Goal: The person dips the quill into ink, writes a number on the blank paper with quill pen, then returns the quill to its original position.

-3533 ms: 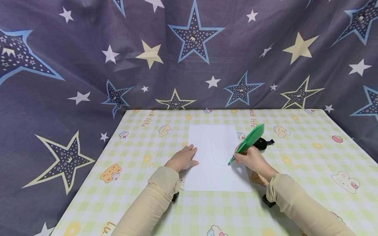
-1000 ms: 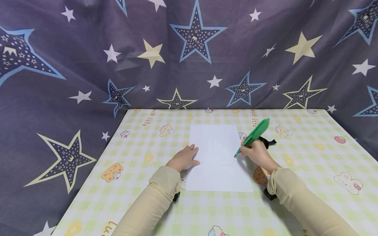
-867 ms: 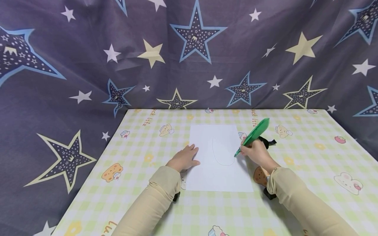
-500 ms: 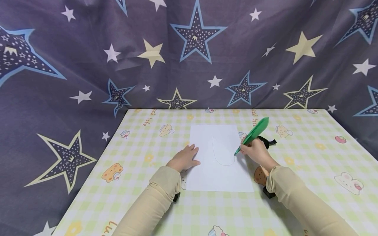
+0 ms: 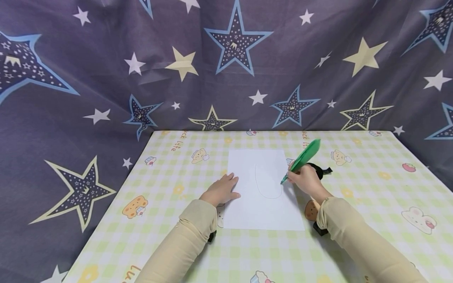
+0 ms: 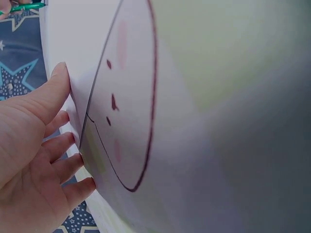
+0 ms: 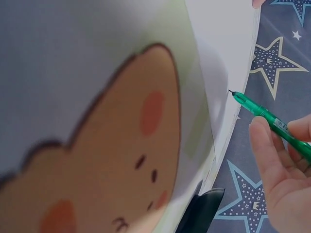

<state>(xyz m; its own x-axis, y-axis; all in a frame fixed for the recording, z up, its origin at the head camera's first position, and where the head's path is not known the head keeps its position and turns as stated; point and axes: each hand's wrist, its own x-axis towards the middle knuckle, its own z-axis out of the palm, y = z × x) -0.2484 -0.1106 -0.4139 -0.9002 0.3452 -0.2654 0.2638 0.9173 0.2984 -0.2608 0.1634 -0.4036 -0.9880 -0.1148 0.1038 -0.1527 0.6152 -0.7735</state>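
On white paper (image 5: 247, 214): a resting left hand (image 5: 220, 189) and a right hand (image 5: 308, 181) holding a green pen (image 5: 304, 158)

We see the right hand pinching the pen between thumb and fingers, at the sheet's right edge. The nib (image 5: 282, 182) stands at the right end of a thin U-shaped line (image 5: 271, 197); whether it touches the paper, we cannot tell. The left hand is relaxed, fingers slightly spread, their tips at the paper's left edge. Only the head view gives us the line's whole shape, taller on its left side, and the pen's leaf-shaped top (image 5: 312, 150). The right wrist view adds the nib's dark point and a pale label (image 7: 280, 124) on the barrel; the left wrist view shows the left thumb set apart from the other fingers. Farther out, we find beige sleeves (image 5: 198, 218), a black object (image 5: 318, 171) partly hidden behind the right hand, a green-checked tablecloth (image 5: 262, 251) with printed animal faces (image 7: 150, 116), and a dark star-patterned cloth (image 5: 88, 137) behind.
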